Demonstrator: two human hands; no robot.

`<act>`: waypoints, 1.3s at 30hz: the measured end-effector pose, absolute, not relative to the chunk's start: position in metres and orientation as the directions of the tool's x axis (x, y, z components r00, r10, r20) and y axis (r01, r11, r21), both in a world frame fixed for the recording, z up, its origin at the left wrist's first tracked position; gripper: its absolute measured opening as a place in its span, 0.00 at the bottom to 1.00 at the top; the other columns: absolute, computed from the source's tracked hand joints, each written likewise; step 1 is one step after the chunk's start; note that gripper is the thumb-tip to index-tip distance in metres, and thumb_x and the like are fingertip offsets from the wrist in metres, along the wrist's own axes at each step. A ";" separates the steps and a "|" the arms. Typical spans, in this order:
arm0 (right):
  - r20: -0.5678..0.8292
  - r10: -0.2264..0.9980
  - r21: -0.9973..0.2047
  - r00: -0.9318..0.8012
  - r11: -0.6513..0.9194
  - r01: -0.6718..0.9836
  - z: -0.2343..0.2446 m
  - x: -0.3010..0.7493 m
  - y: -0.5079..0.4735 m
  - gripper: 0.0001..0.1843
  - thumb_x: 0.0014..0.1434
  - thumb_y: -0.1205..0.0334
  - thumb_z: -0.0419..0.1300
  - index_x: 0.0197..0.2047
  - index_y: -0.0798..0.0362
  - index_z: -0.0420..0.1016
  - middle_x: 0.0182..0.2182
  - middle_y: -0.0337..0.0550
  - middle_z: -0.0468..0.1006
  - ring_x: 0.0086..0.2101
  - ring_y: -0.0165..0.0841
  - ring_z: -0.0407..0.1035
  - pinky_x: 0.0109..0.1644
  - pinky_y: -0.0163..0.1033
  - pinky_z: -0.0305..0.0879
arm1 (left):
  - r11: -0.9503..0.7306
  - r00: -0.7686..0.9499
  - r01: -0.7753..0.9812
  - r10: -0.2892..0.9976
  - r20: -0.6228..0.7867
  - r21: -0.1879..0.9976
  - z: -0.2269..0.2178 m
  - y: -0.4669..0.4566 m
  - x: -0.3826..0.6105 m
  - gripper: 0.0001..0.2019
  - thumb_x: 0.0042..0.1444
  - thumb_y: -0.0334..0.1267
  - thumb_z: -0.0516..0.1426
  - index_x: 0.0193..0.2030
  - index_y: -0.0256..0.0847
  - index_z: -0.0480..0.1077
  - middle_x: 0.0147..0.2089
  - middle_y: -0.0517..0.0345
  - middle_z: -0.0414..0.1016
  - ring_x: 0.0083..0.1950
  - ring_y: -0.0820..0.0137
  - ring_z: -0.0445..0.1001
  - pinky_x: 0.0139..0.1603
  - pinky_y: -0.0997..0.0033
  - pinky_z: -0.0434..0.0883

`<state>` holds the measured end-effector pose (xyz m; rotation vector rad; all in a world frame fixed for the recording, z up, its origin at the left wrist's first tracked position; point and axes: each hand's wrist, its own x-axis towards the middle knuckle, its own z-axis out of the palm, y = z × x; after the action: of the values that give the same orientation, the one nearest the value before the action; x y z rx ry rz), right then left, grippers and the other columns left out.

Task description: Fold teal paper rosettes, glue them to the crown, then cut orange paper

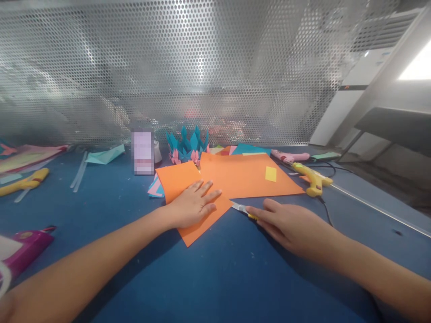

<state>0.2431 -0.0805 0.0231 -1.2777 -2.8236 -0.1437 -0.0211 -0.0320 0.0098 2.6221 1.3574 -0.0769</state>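
Note:
My left hand lies flat with fingers spread on a folded orange sheet of paper. In my right hand is a utility knife with a yellow handle, mostly hidden under the fingers. Its blade points left and meets the right corner of the folded sheet. Behind both hands lies a larger orange sheet, with a small yellow paper piece on its right part. Blue folded paper shapes stand behind it, with small pink ones at their foot.
A yellow glue gun and a pink one lie at the right with cables. On the left are a phone, glue sticks, a yellow cutter and a magenta object. A perforated metal panel closes the back.

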 end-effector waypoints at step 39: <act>0.049 0.757 0.044 -0.651 0.650 0.759 0.026 0.221 -0.065 0.20 0.66 0.60 0.42 0.56 0.51 0.67 0.34 0.47 0.72 0.25 0.30 0.66 0.26 0.35 0.51 | -0.595 0.598 0.800 0.801 -0.026 0.075 0.003 -0.032 -0.026 0.33 0.62 0.56 0.34 0.67 0.38 0.47 0.70 0.51 0.41 0.70 0.60 0.42 0.67 0.60 0.42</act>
<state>0.2214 -0.0646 0.0259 -1.2999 -2.8294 -0.0947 -0.0260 -0.0318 0.0031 2.7366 1.3744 0.0156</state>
